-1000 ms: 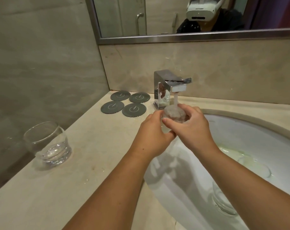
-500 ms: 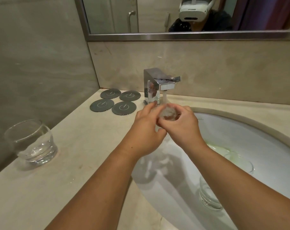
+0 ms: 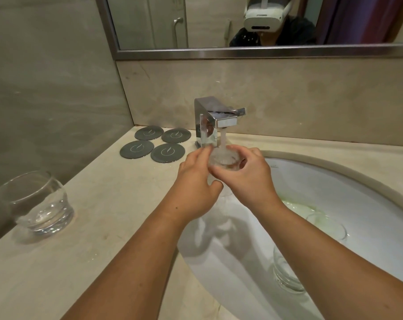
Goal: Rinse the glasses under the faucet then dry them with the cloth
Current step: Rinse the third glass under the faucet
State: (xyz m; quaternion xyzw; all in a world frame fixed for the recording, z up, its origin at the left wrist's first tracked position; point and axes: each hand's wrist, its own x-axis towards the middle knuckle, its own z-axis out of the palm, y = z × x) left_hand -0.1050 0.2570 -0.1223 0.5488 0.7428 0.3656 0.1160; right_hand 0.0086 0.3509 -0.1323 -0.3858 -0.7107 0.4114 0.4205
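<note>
Rinsing under way at the basin.
Left hand [image 3: 197, 179] and right hand [image 3: 249, 174] grasp a glass tumbler [image 3: 223, 159], mouth up, catching the faucet [image 3: 215, 121] stream.

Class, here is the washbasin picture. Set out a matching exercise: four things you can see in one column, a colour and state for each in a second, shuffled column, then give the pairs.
Things
1. faucet
2. coasters
3. held glass
4. sink

Colour and state
A. dark grey, flat on the counter
B. white, with another glass in it
C. chrome, water running from it
D. clear, gripped by the left hand and right hand

Pairs: 1-C, 2-A, 3-D, 4-B
</note>
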